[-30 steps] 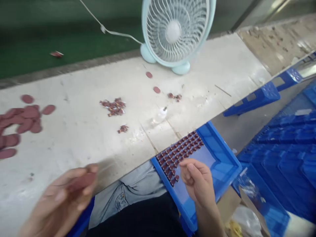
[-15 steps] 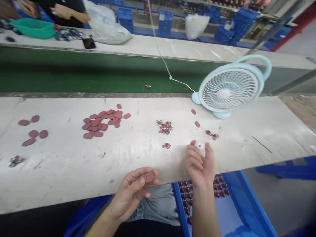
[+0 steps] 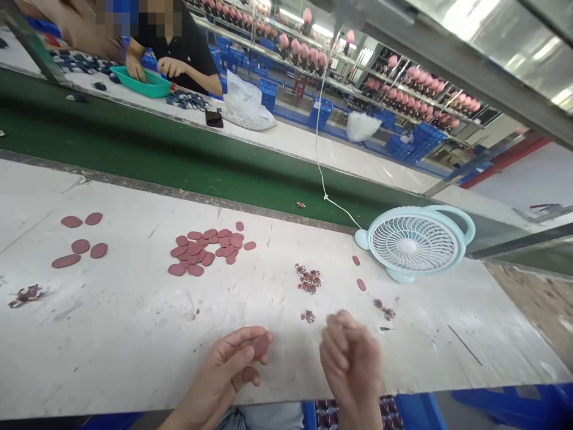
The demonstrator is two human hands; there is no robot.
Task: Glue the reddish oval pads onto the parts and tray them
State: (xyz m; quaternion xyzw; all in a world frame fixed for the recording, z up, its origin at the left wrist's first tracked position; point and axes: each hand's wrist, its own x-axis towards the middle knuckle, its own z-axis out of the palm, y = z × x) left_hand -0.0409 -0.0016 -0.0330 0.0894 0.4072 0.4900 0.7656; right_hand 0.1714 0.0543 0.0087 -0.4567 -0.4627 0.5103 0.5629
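Workshop counter (image 3: 134,346): left hand (image 3: 217,370) pinches a maroon disc (image 3: 261,344) near the front edge, apparently to keep its face exposed.
Right hand (image 3: 352,364) curls nearby, contents too blurred to tell; loose discs (image 3: 193,247) and small clusters (image 3: 310,279) lie farther back, seemingly grouped within reach.

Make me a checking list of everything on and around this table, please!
Surface: pale tabletop, scuffed and speckled.
Work things: a pile of dark-red ovals, five more to its left, two near the fan; little brown-red clusters in the middle.
Clutter: a thin stick and dark specks on the right.
Grips: left hand holds one dark-red oval piece; right hand is curled and blurred, contents unclear.
Cables: white cord leads to the fan, knotted partway.
Surroundings: blue crate below the near edge; green basket on the opposite bench.
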